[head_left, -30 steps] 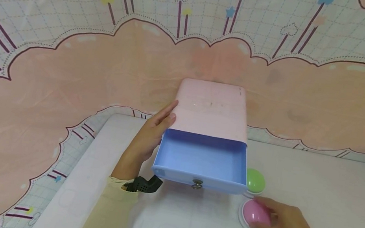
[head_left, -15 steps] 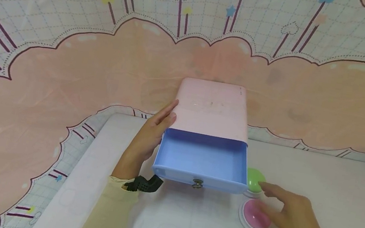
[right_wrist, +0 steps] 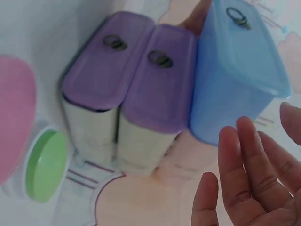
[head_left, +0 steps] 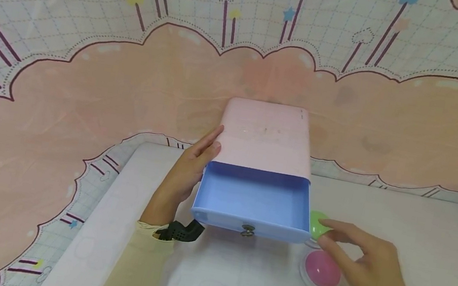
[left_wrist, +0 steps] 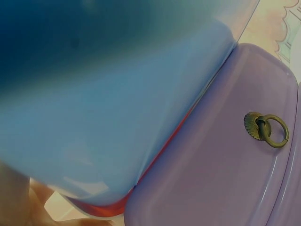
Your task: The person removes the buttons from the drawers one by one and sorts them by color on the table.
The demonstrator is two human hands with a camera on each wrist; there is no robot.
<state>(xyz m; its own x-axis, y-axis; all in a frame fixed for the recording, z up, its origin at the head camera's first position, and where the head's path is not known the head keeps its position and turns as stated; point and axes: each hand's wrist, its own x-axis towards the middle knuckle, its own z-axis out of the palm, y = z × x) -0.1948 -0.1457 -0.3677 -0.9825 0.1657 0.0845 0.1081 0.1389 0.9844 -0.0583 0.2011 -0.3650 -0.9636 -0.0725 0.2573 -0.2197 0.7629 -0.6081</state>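
A small pale pink drawer cabinet (head_left: 267,136) stands on the white table, its top blue drawer (head_left: 249,227) pulled out and bare inside. My left hand (head_left: 184,173) rests along the cabinet's left side, fingers fairly straight. Below the blue drawer, the left wrist view shows a purple drawer front (left_wrist: 207,155) with a brass ring pull (left_wrist: 274,132). To the cabinet's right are a green dome button (head_left: 317,224) and a pink dome button (head_left: 323,269) on white bases. My right hand (head_left: 371,265) overlaps the green dome in the head view; its fingers (right_wrist: 230,165) are extended, holding nothing.
Two purple drawers (right_wrist: 162,89) stay closed under the blue one in the right wrist view. Behind the cabinet hangs a peach cloud-patterned cloth (head_left: 165,88). The white tabletop (head_left: 405,221) stretches to the right and front. Black straps (head_left: 181,231) circle the wrists.
My right hand has left the pink dome button and moved up to the green one. The left hand, cabinet and blue drawer have kept their places.
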